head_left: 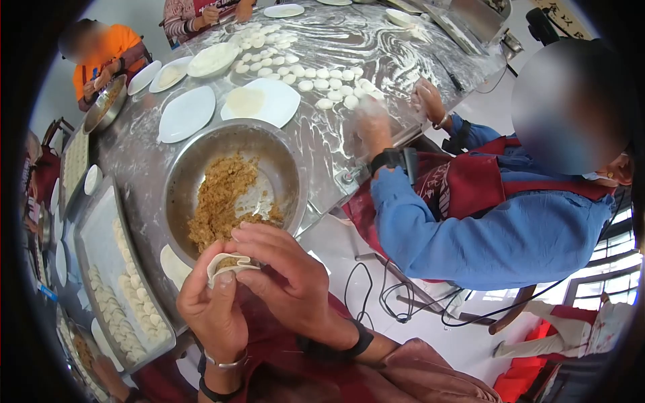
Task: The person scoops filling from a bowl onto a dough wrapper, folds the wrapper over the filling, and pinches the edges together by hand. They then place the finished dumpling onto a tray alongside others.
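Observation:
Between my two hands is a partly folded dumpling (227,264), its pale wrapper bent up around brown filling that still shows at the top. My left hand (216,310) is closed around its left and lower side, thumb at the front. The fingers of my right hand (290,277) press the wrapper's right edge. Just beyond my hands stands a large steel bowl (285,171) with crumbly brown filling (225,191) heaped on its left side. Some pale wrappers (173,266) lie beside the bowl, partly hidden by my left hand.
A metal tray (101,228) with rows of dumplings (114,316) lies left. White plates (188,114) and many dough pieces (322,84) cover the floury table (376,33). A co-worker in blue (484,228) works close on my right; others sit across. Cables (396,295) hang below.

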### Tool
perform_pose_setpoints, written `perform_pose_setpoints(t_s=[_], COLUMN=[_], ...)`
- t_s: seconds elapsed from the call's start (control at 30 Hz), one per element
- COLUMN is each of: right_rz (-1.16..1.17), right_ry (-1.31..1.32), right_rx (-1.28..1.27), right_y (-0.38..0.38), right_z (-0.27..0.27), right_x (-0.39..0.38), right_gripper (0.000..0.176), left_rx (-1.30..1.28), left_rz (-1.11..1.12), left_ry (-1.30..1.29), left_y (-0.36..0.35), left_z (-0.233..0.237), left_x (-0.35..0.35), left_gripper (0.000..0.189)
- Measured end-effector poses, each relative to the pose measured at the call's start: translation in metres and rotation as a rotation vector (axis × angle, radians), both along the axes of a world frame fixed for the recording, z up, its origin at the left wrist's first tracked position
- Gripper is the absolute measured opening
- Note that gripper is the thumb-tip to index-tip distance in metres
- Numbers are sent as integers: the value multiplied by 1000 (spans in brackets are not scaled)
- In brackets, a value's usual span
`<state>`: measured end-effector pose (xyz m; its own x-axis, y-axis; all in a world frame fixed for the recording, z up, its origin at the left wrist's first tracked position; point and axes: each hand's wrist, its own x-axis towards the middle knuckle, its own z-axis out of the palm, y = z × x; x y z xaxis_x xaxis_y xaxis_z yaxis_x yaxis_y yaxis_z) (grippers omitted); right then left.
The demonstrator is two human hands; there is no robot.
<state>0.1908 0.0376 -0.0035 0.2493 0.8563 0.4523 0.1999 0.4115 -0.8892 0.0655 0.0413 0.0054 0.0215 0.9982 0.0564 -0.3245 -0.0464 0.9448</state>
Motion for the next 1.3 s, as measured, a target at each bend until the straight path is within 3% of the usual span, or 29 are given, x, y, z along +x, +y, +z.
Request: perform_pose_setpoints(t_s=[0.6, 0.8, 1.0, 1.2, 1.3], right_rz=[17, 21, 7, -209, -264], right_ry=[9, -3, 52, -21, 69], right_rx=[26, 41, 45, -121, -275], right_y=[-2, -4, -13, -36, -55], right_z=[-2, 0, -1, -30, -41], right_x=[-3, -4, 6, 39, 45], right_gripper=[31, 32, 31, 22, 23], left_rx=[-18, 16, 10, -20, 16], left_rz=[63, -9, 14, 82, 109], left_ry=[37, 63, -52, -21, -49], left_y=[-4, -4, -5, -7, -12], left_z=[4, 2, 14, 14, 12], left_x=[0, -7, -6, -30, -43], left_gripper=[41, 41, 39, 36, 36])
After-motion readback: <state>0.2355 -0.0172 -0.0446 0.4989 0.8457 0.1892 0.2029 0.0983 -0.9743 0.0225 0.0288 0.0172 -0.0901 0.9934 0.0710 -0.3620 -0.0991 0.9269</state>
